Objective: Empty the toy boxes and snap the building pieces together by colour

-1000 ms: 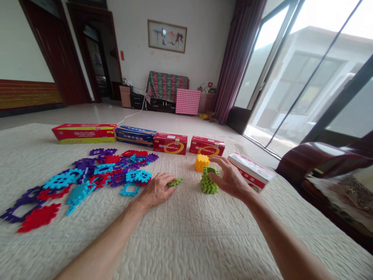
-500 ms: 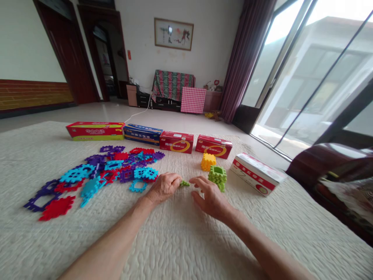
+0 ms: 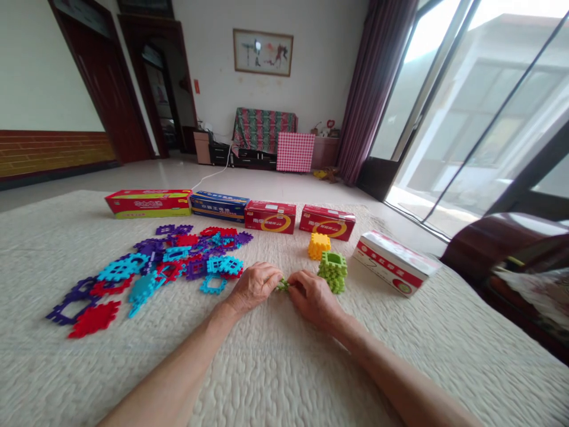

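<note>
A small green interlocking plastic piece (image 3: 283,285) shows between my two hands, mostly covered by the fingers. My left hand (image 3: 255,286) is closed on its left side. On the other side my right hand (image 3: 312,295) pinches it, fingers curled together. Just beyond the right hand stand green notched blocks (image 3: 333,274), stacked with a square opening on top. Behind them is a yellow notched block (image 3: 319,246). Left of my hands lies a loose pile of flat notched pieces, among them a red panel (image 3: 95,319), a light blue frame (image 3: 213,284) and a purple frame (image 3: 73,302).
A row of cartons lines the far side: a red-and-yellow-green box (image 3: 149,204), a blue box (image 3: 219,205) and two red boxes (image 3: 269,217). A white-and-red box (image 3: 395,263) sits at the right. Everything rests on a cream quilted cover (image 3: 267,367).
My right hand has moved left and its fingers have closed onto the small green piece. My left hand keeps its grip. The view has shifted slightly.
</note>
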The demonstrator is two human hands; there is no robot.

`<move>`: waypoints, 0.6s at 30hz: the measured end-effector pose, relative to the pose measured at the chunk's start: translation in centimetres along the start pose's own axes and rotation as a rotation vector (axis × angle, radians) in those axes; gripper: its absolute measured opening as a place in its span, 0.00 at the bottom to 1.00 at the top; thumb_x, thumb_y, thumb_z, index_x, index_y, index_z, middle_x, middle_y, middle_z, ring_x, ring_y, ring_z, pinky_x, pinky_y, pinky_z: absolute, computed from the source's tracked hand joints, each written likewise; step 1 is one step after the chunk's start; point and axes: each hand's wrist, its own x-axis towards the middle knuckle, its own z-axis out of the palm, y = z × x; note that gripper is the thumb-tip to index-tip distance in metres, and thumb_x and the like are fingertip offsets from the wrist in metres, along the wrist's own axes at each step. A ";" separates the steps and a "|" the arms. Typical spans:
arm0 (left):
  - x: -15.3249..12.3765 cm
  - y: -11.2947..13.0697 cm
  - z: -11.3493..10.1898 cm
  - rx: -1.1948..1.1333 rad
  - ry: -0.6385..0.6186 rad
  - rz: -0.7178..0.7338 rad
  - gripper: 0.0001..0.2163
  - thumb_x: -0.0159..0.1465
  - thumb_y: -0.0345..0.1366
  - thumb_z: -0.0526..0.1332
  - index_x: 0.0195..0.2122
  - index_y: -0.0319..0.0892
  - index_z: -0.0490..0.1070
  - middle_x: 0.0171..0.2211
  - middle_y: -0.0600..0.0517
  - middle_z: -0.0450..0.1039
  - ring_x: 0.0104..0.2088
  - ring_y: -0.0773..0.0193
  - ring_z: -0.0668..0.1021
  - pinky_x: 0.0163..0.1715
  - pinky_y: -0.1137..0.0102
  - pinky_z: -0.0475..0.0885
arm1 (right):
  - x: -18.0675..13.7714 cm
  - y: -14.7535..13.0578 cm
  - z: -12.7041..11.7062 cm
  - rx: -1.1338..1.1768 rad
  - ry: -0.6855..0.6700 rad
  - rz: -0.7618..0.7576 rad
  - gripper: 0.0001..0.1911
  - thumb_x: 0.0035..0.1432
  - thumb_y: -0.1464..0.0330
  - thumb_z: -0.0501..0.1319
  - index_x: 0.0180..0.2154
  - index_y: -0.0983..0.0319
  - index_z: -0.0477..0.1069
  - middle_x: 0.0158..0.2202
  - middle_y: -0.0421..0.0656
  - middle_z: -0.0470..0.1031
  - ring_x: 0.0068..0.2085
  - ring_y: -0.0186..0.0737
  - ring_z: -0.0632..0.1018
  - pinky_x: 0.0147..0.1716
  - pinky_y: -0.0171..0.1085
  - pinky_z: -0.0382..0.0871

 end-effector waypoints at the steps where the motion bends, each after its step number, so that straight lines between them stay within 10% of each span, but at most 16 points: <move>1: 0.0 0.1 -0.2 0.038 0.018 0.021 0.12 0.67 0.35 0.52 0.34 0.44 0.76 0.35 0.52 0.76 0.39 0.64 0.75 0.44 0.70 0.66 | -0.1 0.0 0.1 -0.003 0.010 -0.005 0.05 0.54 0.76 0.57 0.32 0.62 0.69 0.30 0.42 0.73 0.31 0.36 0.73 0.32 0.33 0.63; 7: 0.0 1.7 -1.0 0.313 0.020 -0.056 0.14 0.66 0.38 0.53 0.27 0.45 0.75 0.27 0.52 0.71 0.32 0.64 0.72 0.32 0.72 0.63 | -0.3 0.1 0.3 -0.009 0.038 0.004 0.06 0.53 0.77 0.56 0.31 0.61 0.68 0.28 0.41 0.72 0.30 0.36 0.73 0.32 0.33 0.63; 18: -0.1 1.5 0.1 -0.093 0.072 -0.175 0.08 0.61 0.33 0.57 0.32 0.42 0.77 0.31 0.51 0.78 0.33 0.65 0.77 0.35 0.73 0.69 | -1.1 -0.9 0.6 0.038 -0.022 -0.036 0.07 0.53 0.77 0.57 0.33 0.61 0.69 0.31 0.42 0.73 0.32 0.36 0.73 0.33 0.33 0.64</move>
